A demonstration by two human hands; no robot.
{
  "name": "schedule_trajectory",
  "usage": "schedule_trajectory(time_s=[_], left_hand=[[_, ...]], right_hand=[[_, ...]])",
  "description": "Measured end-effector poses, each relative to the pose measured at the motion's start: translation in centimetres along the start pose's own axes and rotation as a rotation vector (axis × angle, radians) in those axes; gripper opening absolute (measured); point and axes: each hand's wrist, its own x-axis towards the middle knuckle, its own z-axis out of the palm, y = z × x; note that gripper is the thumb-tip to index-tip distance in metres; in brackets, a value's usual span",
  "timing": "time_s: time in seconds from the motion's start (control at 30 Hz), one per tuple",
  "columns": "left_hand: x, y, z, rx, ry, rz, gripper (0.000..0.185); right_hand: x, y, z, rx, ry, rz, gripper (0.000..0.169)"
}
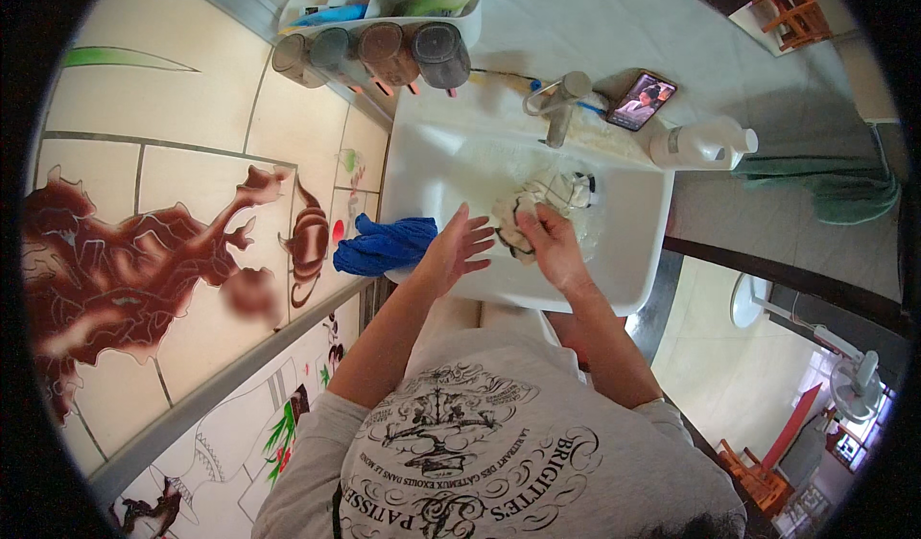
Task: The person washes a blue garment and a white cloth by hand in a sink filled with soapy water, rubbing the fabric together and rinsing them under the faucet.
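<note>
In the white sink (619,251) lies a wet, bunched-up cream cloth (561,192) with dark trim. My right hand (554,240) grips the near part of this cloth, thumb on top. To the left, my left hand (460,244) hovers over the basin with spread fingers and nothing in it. A crumpled blue cloth (385,244) hangs over the sink's left rim, close to my left wrist. Beneath the cream cloth the basin looks wet, with some shallow water or suds. A metal faucet (565,104) rises behind it at the far rim.
Beside the faucet a smartphone (642,100) leans with its screen lit. A white plastic bottle (698,145) stands at the far right corner. Several cups (440,53) hang upside down under a wall organizer (381,14). Patterned glass panels (216,122) border the left side.
</note>
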Motion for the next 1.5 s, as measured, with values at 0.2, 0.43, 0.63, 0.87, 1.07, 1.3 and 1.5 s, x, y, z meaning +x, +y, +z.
schedule_trajectory(time_s=[0.2,0.43,0.63,0.87,1.07,1.3,1.5], left_hand=[[2.0,-0.8,1.0,-0.04,-0.005,-0.045,0.046],[5.2,-4.2,-1.8,0.057,0.058,0.023,0.027],[3.2,-3.5,-2.0,-0.179,0.01,-0.009,0.027],[1.3,-0.9,2.1,-0.049,0.033,-0.027,0.048],[3.5,-1.3,1.5,0.426,0.167,0.05,0.043],[7.1,1.0,1.2,0.828,0.369,0.508,0.042],[10.7,2.1,-1.0,1.191,0.497,0.806,0.04]], right_hand=[[-1.1,3.5,1.1,-0.316,-0.127,-0.08,0.026],[-1.0,6.2,-0.1,-0.258,-0.312,0.064,0.026],[4.1,13.8,-3.6,0.338,0.249,0.45,0.03],[15.0,28.2,-15.2,-0.245,0.95,0.243,0.065],[13.9,19.2,-12.6,0.064,0.376,0.514,0.044],[9.9,14.7,-13.1,0.266,0.562,0.575,0.03],[6.3,19.0,-17.5,0.235,0.386,0.419,0.034]])
